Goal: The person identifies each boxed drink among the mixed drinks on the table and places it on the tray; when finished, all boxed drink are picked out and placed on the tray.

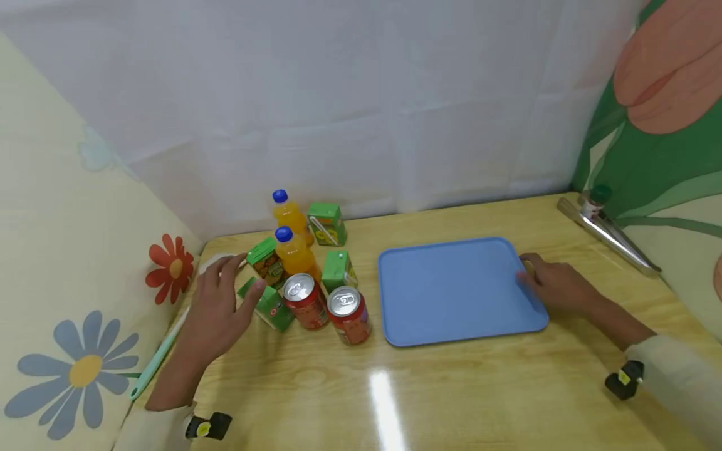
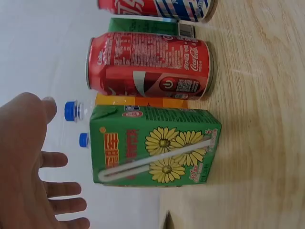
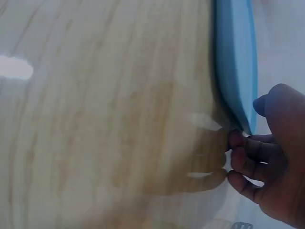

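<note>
My left hand (image 1: 217, 313) hovers at the left of a group of drinks, its fingers spread and holding nothing. Closest to it is a green juice carton (image 2: 155, 145) with yellow flowers and a straw on its side. Beside that carton stand two red soda cans (image 1: 307, 307). Behind are two orange juice bottles (image 1: 296, 254) with blue caps and several more green cartons (image 1: 337, 269). A blue tray (image 1: 451, 294) lies to the right of the drinks. My right hand (image 1: 558, 285) grips the tray's right edge, thumb over the rim and fingertips beneath it.
Metal tongs (image 1: 615, 241) and a small green-lidded jar (image 1: 599, 195) are at the table's back right. A utensil with a mint-green handle (image 1: 155, 363) lies along the left edge. A white cloth (image 1: 395, 113) covers the back; floral-patterned panels flank both sides.
</note>
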{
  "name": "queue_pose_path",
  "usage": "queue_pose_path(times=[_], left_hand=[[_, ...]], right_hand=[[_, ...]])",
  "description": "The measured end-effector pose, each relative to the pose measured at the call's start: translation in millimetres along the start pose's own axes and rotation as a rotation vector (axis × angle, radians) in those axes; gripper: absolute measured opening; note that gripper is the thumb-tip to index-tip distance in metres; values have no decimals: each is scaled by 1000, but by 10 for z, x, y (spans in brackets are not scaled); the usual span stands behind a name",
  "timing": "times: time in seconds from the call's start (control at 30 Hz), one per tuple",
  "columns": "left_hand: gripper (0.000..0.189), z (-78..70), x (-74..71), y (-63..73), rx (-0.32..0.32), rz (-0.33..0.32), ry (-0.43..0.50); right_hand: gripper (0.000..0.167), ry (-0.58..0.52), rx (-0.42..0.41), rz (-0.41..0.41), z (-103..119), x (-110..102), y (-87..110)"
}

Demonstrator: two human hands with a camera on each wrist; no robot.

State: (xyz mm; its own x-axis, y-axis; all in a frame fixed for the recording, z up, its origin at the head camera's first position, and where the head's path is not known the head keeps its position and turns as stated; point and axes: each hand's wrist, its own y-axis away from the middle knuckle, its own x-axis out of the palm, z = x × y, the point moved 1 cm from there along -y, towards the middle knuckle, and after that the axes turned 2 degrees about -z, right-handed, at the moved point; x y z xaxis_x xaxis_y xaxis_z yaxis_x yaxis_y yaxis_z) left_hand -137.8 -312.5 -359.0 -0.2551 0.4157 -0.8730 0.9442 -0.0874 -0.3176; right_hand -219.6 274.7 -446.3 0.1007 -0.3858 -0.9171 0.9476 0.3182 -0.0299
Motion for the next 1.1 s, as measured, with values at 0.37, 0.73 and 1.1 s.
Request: queue_pose_path(times=[0.37, 0.73, 1.1], left_hand=[[69, 325, 68, 140, -6, 185, 392], [66, 659, 239, 229, -31, 273, 641], [52, 717, 285, 236, -84, 208, 563]], right_hand=[[39, 108, -130, -225, -34, 193, 35], [38, 58, -146, -317, -33, 285, 68], [37, -36, -154, -370, -74, 329, 68]])
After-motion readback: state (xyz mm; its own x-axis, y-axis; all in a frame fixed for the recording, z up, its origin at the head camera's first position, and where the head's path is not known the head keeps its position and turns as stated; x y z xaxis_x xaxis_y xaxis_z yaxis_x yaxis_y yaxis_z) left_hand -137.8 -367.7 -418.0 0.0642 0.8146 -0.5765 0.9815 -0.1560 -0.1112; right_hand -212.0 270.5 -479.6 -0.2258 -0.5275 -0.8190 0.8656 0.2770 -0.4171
